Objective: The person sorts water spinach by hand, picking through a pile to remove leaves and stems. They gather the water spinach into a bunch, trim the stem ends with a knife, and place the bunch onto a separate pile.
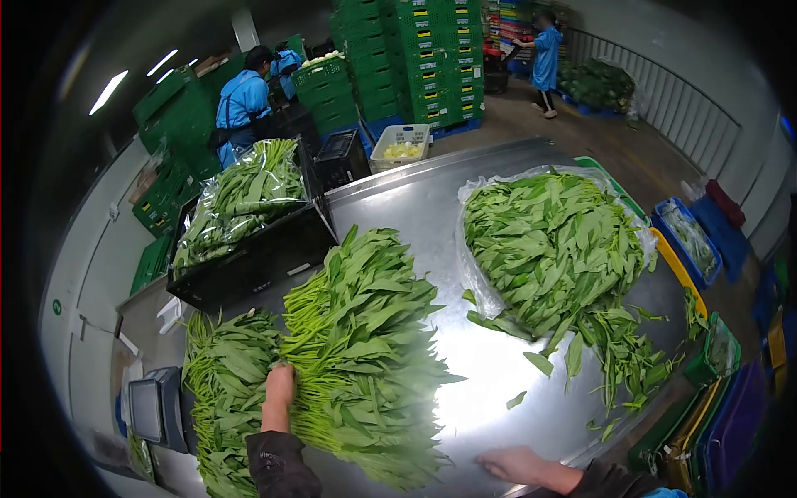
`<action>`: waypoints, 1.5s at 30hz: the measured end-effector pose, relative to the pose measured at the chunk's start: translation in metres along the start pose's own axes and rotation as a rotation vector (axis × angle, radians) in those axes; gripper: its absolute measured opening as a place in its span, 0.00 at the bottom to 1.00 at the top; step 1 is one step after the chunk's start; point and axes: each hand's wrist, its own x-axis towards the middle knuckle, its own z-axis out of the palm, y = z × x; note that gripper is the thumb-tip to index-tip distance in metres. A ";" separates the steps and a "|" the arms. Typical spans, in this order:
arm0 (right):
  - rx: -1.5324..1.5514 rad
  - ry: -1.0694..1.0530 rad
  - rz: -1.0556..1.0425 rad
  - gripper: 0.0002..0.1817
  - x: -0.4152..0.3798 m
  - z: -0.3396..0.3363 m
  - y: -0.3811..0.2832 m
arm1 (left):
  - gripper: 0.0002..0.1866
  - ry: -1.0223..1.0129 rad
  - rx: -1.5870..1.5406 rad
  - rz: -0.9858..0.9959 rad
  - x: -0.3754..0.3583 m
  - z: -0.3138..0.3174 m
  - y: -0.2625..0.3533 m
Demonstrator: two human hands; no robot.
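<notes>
Long leafy greens that look like water spinach [357, 332] lie in a large row on the steel table, stems pointing left. A second row of water spinach [224, 398] lies alongside on the left. My left hand [281, 387] is between the two rows, its fingers closed at the stem ends and partly hidden by them. My right hand [516, 465] is low over the table near its front edge, fingers stretched out, holding nothing. Farther right, a big heap of the same greens [548, 241] sits in a clear plastic bag [480, 274].
A black crate [257, 274] with bagged greens [241, 199] stands at the back left. A grey scale-like device [156, 407] is at left. Loose leaves [631, 357] are scattered right on the steel table [398, 195]. Several people in blue and stacked green crates [440, 66] are behind.
</notes>
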 end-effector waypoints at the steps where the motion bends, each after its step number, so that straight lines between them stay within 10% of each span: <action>1: 0.001 0.006 -0.015 0.18 0.000 0.002 0.003 | 0.04 0.000 0.001 0.004 0.000 0.002 0.001; 25: 0.043 0.025 -0.128 0.15 -0.003 0.003 0.010 | 0.04 0.196 0.065 -0.082 -0.008 -0.010 0.021; 31: 0.023 0.040 -0.160 0.15 -0.007 0.006 0.016 | 0.03 0.470 -0.731 -0.314 -0.036 -0.083 0.046; 37: 0.006 0.044 -0.200 0.15 -0.019 0.000 0.007 | 0.06 0.610 -1.188 -0.120 -0.090 -0.176 0.175; 45: 0.011 0.175 0.068 0.16 -0.071 -0.012 0.048 | 0.04 -0.148 -1.192 0.271 -0.087 -0.067 0.341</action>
